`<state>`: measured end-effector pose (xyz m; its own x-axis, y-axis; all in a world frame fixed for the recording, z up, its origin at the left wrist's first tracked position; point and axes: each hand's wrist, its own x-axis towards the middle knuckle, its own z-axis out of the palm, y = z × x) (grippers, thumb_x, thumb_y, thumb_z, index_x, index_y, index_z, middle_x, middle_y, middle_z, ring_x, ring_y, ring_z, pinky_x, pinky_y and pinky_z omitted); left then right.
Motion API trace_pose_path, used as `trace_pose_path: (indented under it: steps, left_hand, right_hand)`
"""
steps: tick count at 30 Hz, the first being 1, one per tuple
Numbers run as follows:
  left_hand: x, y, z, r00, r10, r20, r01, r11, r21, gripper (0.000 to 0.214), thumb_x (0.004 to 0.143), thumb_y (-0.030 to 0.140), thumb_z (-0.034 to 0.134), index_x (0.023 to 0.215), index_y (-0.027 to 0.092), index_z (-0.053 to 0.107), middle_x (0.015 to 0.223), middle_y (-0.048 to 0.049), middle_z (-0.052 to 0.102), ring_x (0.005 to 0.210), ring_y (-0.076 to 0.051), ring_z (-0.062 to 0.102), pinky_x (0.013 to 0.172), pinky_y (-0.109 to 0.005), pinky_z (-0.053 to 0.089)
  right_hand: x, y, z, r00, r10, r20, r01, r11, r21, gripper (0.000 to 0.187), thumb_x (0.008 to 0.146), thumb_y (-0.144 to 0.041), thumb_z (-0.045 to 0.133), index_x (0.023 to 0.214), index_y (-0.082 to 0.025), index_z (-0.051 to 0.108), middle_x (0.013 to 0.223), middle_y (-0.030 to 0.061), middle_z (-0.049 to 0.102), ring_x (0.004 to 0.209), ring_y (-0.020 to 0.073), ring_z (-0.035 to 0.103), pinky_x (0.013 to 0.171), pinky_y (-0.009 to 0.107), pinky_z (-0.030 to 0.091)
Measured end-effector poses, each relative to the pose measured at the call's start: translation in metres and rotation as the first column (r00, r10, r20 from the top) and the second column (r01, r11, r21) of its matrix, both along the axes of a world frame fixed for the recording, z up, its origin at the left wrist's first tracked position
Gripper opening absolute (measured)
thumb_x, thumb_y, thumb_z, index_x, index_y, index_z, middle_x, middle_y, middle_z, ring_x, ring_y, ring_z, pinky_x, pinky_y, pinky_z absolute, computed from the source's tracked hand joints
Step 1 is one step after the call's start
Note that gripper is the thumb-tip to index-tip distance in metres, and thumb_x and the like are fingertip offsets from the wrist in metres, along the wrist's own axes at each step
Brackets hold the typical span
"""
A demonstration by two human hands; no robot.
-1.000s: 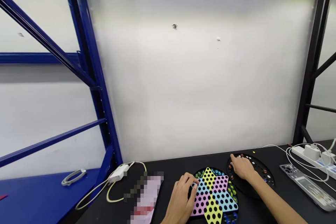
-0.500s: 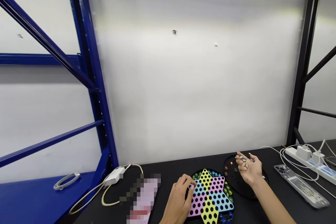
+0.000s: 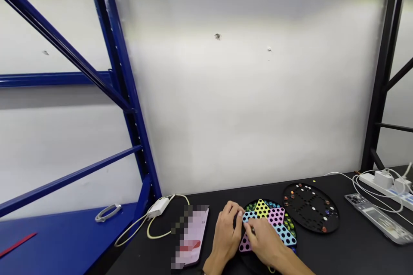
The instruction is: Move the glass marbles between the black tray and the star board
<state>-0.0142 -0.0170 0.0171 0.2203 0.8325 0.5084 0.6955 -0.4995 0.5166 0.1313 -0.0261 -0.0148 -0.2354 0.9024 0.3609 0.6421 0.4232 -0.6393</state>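
Note:
A Chinese checkers board (image 3: 287,235) has a star of pink, blue and yellow sections full of holes, with coloured marbles showing around its rim. My left hand (image 3: 226,228) is at its left edge, thumb and index finger pressed together; whatever is between them is hidden. Over the left part of the star, my right hand (image 3: 265,240) is curled with its fingertips close to the left thumb. A dark, shiny bit shows inside its bent fingers, where several clear grey marbles lay in the palm before. The hand covers the board's lower middle.
Right of the board lies a round black tray (image 3: 309,219) with scattered orange, white and blue pieces. Farther right are a clear phone case package (image 3: 379,219) and a power strip (image 3: 376,181) with cables. A phone (image 3: 195,240) and white adapter (image 3: 158,207) lie left.
My right hand has moved left from above the black tray to the board, turning from palm up to curled palm down. The view has shifted slightly.

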Motion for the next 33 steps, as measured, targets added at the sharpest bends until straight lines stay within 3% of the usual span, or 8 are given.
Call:
trace_pose_path:
  steps: [2, 5, 14, 21, 23, 26, 30, 33]
  left_hand:
    - [-0.002, 0.001, 0.001, 0.998, 0.026, 0.053, -0.029, 0.999, 0.042, 0.032, 0.100, 0.032, 0.029, 0.085, 0.023, 0.056, 0.092, -0.0038, 0.060, 0.085, -0.020, 0.060, 0.079, -0.034, 0.047]
    - [-0.004, 0.002, 0.001, 0.995, 0.029, 0.094, -0.037, 0.996, 0.087, 0.031, 0.100, 0.030, 0.029, 0.082, 0.023, 0.054, 0.090, -0.0037, 0.059, 0.084, -0.019, 0.059, 0.077, -0.032, 0.047]
    - [-0.001, 0.005, -0.001, 0.998, -0.012, 0.067, 0.002, 0.990, 0.140, 0.029, 0.099, 0.030, 0.032, 0.083, 0.023, 0.054, 0.088, -0.0030, 0.059, 0.081, -0.019, 0.058, 0.075, -0.032, 0.047]
    - [-0.002, 0.007, -0.001, 0.996, -0.022, 0.090, 0.011, 0.992, 0.129, 0.027, 0.099, 0.033, 0.034, 0.083, 0.023, 0.052, 0.088, -0.0027, 0.058, 0.080, -0.019, 0.058, 0.074, -0.031, 0.048]
    - [-0.002, 0.007, -0.001, 0.996, -0.018, 0.090, 0.006, 0.992, 0.129, 0.027, 0.100, 0.033, 0.034, 0.082, 0.023, 0.052, 0.088, -0.0027, 0.058, 0.080, -0.019, 0.058, 0.074, -0.031, 0.048]
    - [-0.003, 0.006, -0.001, 0.996, -0.012, 0.083, 0.002, 0.992, 0.123, 0.027, 0.099, 0.033, 0.034, 0.083, 0.023, 0.053, 0.089, -0.0027, 0.058, 0.082, -0.019, 0.059, 0.074, -0.030, 0.049]
    - [-0.002, 0.005, -0.002, 0.998, -0.018, 0.066, 0.012, 0.995, 0.095, 0.027, 0.099, 0.034, 0.035, 0.084, 0.023, 0.054, 0.090, -0.0026, 0.059, 0.081, -0.019, 0.060, 0.073, -0.030, 0.049]
    - [0.000, 0.005, -0.002, 0.998, -0.029, 0.062, 0.024, 0.996, 0.082, 0.027, 0.100, 0.034, 0.034, 0.085, 0.023, 0.054, 0.091, -0.0029, 0.058, 0.081, -0.019, 0.059, 0.074, -0.031, 0.049]
  right_hand:
    - [-0.012, -0.009, -0.012, 0.956, -0.037, 0.290, 0.008, 0.995, 0.099, 0.026, 0.093, -0.031, 0.044, 0.071, -0.022, 0.056, 0.071, 0.0046, 0.067, 0.061, 0.0183, 0.058, 0.059, 0.029, 0.036]
    - [-0.014, -0.018, -0.020, 0.888, -0.065, 0.456, -0.015, 0.985, 0.170, 0.017, 0.092, -0.030, 0.050, 0.081, -0.022, 0.062, 0.083, 0.0055, 0.070, 0.070, 0.0204, 0.064, 0.065, 0.029, 0.041]
    - [0.001, -0.031, -0.021, 0.916, -0.019, 0.401, -0.085, 0.967, 0.238, 0.014, 0.086, -0.034, 0.062, 0.095, -0.024, 0.058, 0.105, 0.0041, 0.063, 0.095, 0.0220, 0.059, 0.083, 0.031, 0.047]
    - [0.008, -0.037, -0.029, 0.911, 0.061, 0.409, -0.212, 0.918, 0.336, 0.018, 0.082, -0.032, 0.067, 0.096, -0.024, 0.060, 0.097, 0.0031, 0.063, 0.087, 0.0207, 0.058, 0.076, 0.031, 0.047]
    - [0.032, -0.037, -0.017, 0.948, 0.009, 0.319, -0.132, 0.920, 0.368, 0.018, 0.084, -0.032, 0.063, 0.101, -0.025, 0.060, 0.102, 0.0037, 0.063, 0.090, 0.0209, 0.057, 0.079, 0.032, 0.045]
    - [0.097, -0.023, 0.002, 0.933, -0.251, 0.258, 0.166, 0.936, 0.311, 0.024, 0.093, -0.020, 0.044, 0.112, -0.026, 0.059, 0.112, 0.0061, 0.062, 0.099, 0.0215, 0.057, 0.084, 0.034, 0.043]
    - [0.201, 0.013, 0.006, 0.692, -0.550, 0.467, 0.523, 0.828, 0.200, 0.030, 0.091, -0.016, 0.041, 0.112, -0.022, 0.061, 0.115, 0.0097, 0.062, 0.102, 0.0257, 0.058, 0.079, 0.034, 0.043]
    - [0.250, 0.028, -0.003, 0.612, -0.506, 0.607, 0.585, 0.807, 0.082, 0.030, 0.088, -0.011, 0.039, 0.103, -0.018, 0.065, 0.109, 0.0114, 0.063, 0.099, 0.0251, 0.061, 0.075, 0.031, 0.042]
